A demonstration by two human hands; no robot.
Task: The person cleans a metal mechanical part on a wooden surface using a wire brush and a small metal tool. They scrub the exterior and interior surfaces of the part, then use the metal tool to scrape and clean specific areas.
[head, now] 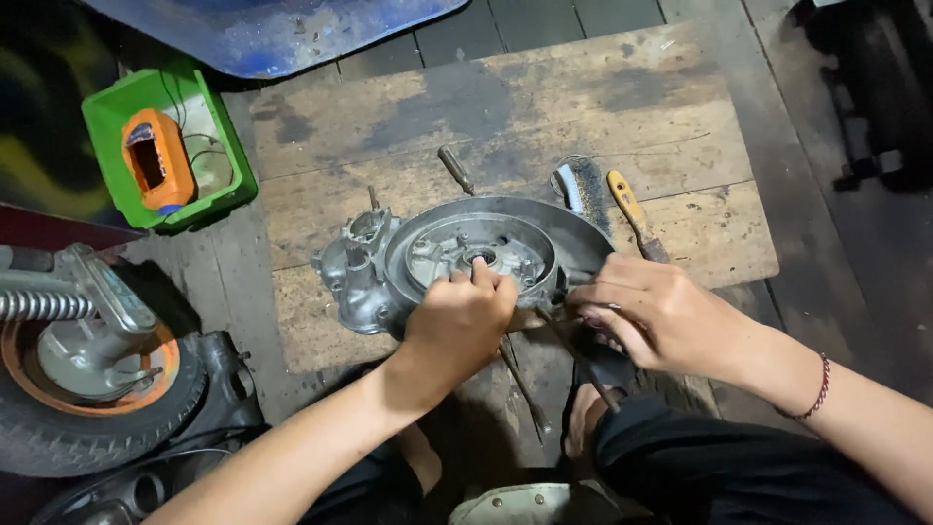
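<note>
A silver metal engine case [389,255] with a round open housing lies on a worn wooden board [505,107]. My left hand [457,326] rests on the housing's near rim, one finger reaching to the centre hole [480,258]. My right hand [661,316] grips the case's right edge, with a thin metal tool [583,360] running down from under its fingers. Whether those fingers hold the tool I cannot tell.
A wire brush [580,187], a yellow-handled tool [632,209] and a wooden-handled screwdriver [455,170] lie behind the case. A green bin [107,117] with an orange part stands at the left. A wheel with a spring [87,389] sits at lower left. Blue sheet [272,34] at top.
</note>
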